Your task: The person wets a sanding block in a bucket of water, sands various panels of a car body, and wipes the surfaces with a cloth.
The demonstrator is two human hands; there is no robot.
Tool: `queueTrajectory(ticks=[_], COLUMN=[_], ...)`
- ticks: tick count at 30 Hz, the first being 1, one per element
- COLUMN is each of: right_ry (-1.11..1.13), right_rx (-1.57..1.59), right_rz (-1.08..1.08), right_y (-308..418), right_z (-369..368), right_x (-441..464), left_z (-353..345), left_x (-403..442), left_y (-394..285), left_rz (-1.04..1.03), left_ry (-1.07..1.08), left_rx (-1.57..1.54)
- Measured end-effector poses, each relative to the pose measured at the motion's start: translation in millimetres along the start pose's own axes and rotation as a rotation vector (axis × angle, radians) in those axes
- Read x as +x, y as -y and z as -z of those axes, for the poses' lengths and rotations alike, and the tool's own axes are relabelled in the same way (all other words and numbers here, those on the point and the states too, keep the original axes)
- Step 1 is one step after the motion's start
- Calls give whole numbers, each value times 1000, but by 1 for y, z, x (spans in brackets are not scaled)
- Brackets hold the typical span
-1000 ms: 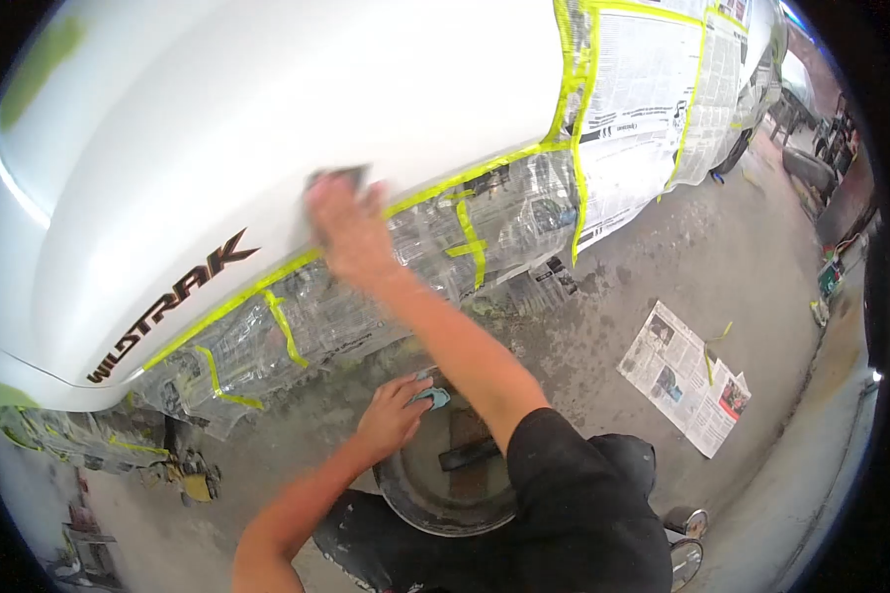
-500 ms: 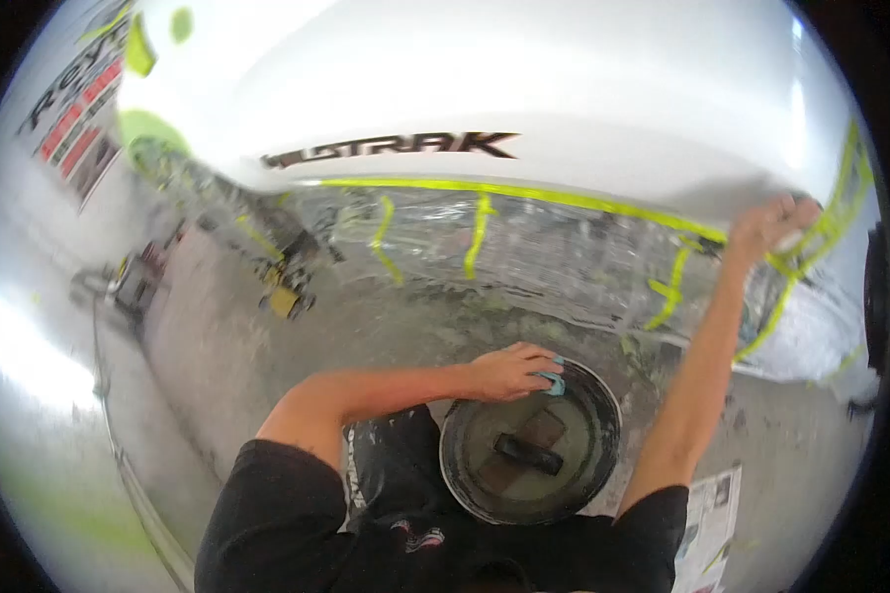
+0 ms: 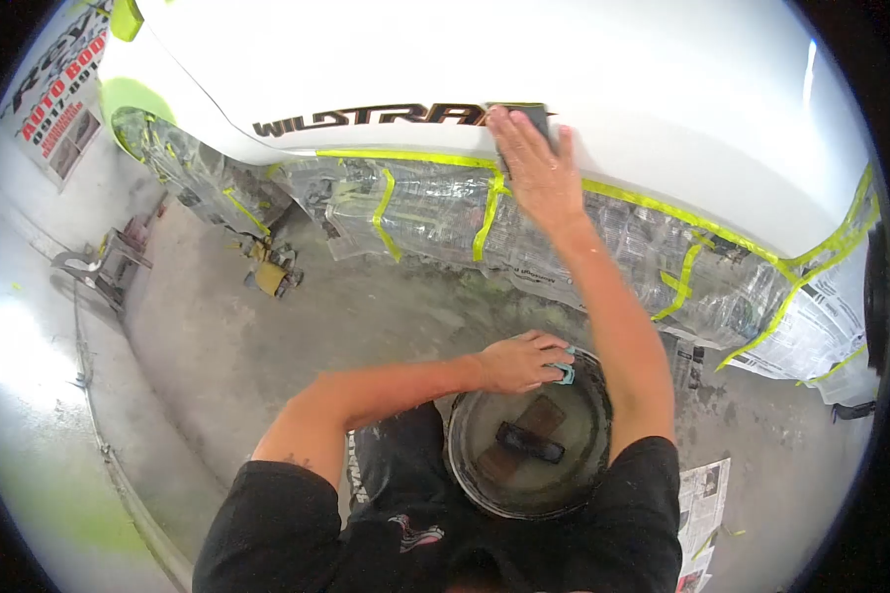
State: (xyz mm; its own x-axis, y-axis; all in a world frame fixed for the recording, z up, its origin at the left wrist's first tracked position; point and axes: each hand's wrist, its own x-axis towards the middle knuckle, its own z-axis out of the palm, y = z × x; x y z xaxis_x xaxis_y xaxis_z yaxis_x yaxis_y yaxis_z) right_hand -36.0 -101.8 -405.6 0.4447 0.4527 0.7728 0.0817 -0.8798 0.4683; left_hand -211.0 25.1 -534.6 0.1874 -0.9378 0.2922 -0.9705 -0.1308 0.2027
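Note:
My right hand (image 3: 537,163) lies over a dark grey piece of sandpaper (image 3: 536,121), pressing it against the white vehicle panel (image 3: 643,109) at the end of the black WILDTRAK lettering (image 3: 366,118). Its fingers point up the panel. Below, my left hand (image 3: 519,364) is closed around a light blue cloth or sponge (image 3: 565,374), of which only an edge shows, at the rim of a round bucket (image 3: 454,445). In the bucket's cloudy water are a black block (image 3: 530,441) and a brown flat piece beneath it.
Yellow masking tape (image 3: 405,158) edges the panel's bottom, above plastic sheeting (image 3: 435,212). Newspaper (image 3: 700,504) lies on the floor at right. Further left are a small yellowish item (image 3: 269,277), a grey chair-like object (image 3: 109,262) and a wall poster (image 3: 61,119).
My right hand has swept left along the panel, from its lower right corner to the lettering. My left hand stays at the bucket's rim with the blue item. The view has shifted slightly.

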Motion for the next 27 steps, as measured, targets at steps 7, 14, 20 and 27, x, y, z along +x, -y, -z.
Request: queueTrajectory(ticks=[7,14,20,27], right_ry=[29,-102,-144,113], right_rx=[-47,-204,-143,-150], right_rz=[66,261,368,504], right_y=[7,166,304,360], right_z=[-17,-19,-35,-10], right_x=[1,137,237,284], left_z=[-16,-48,-75,-76], left_x=[-11,-4,8,9], left_y=[9,20,21,21], left_rz=[0,-33,-77,-116], left_ry=[-137,-192,-433,-474], left_rx=[-131,-120,-180,-212])
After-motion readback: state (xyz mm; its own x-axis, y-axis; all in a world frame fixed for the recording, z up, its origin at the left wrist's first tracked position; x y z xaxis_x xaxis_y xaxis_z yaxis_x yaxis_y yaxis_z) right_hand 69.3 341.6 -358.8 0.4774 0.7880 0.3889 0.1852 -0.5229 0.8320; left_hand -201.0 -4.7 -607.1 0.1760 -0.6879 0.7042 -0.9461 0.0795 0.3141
